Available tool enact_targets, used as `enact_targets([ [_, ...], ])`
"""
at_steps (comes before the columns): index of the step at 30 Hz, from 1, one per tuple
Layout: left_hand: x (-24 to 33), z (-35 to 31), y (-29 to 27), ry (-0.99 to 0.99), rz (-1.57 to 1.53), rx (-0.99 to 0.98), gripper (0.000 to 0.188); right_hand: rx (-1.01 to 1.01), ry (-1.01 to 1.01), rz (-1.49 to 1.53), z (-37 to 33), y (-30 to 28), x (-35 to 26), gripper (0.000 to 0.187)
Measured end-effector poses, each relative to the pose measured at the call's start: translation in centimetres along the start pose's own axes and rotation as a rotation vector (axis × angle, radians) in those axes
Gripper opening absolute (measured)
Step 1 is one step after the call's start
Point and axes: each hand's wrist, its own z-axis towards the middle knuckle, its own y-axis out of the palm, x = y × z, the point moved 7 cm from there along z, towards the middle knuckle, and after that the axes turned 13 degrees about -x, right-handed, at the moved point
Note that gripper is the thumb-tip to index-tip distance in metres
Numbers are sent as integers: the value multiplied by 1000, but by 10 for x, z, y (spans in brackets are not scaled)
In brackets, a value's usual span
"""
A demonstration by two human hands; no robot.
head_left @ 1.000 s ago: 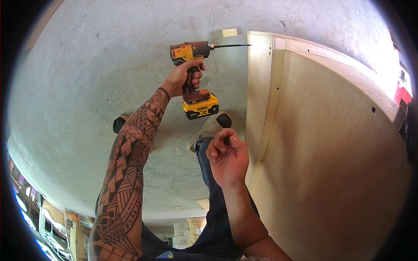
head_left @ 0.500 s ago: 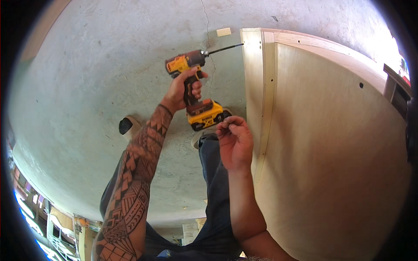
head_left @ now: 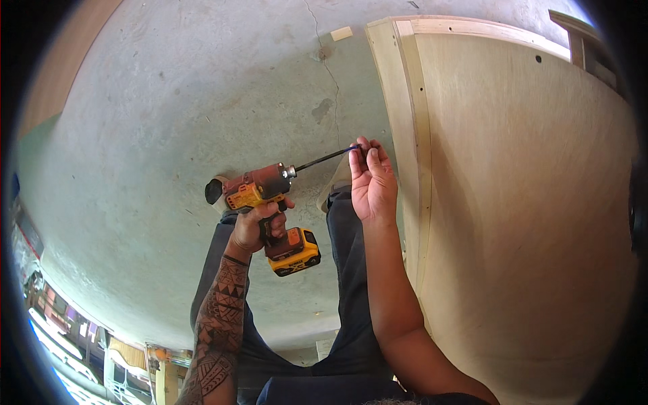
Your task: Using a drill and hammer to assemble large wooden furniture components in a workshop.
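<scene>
A cordless impact driver, yellow and black with a reddish-brown stain, is gripped in my left hand. My fingers wrap its handle, with the battery pack below. From its chuck a long dark bit points right and slightly upward. At the bit's tip, the fingers of my right hand are pinched together. Something small and dark shows between them, too small to name. Just right of that hand stands a pale plywood panel with a wooden frame strip along its left edge.
Bare concrete floor with a crack lies around my feet. A small wood block rests beyond the panel's corner. At the far left is a brown board. White racks or chairs crowd the lower left.
The driver has come down and left, away from the panel's frame corner. My right hand has moved up to the bit's tip. The view has shifted somewhat.
</scene>
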Motion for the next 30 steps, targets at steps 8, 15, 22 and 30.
enact_targets([
  [8,-16,-2,-15,-30,79,9,36,113,-6,-114,-4,-39,17,13],
  [15,-41,-5,-25,-56,-7,36,37,166,79,-96,-5,-44,31,12],
  [22,-47,-1,-28,-70,-33,-12,42,182,129,-121,-7,-46,32,11],
  [30,-100,77,-34,-227,-250,-80,39,670,119,-376,-31,-104,16,14],
])
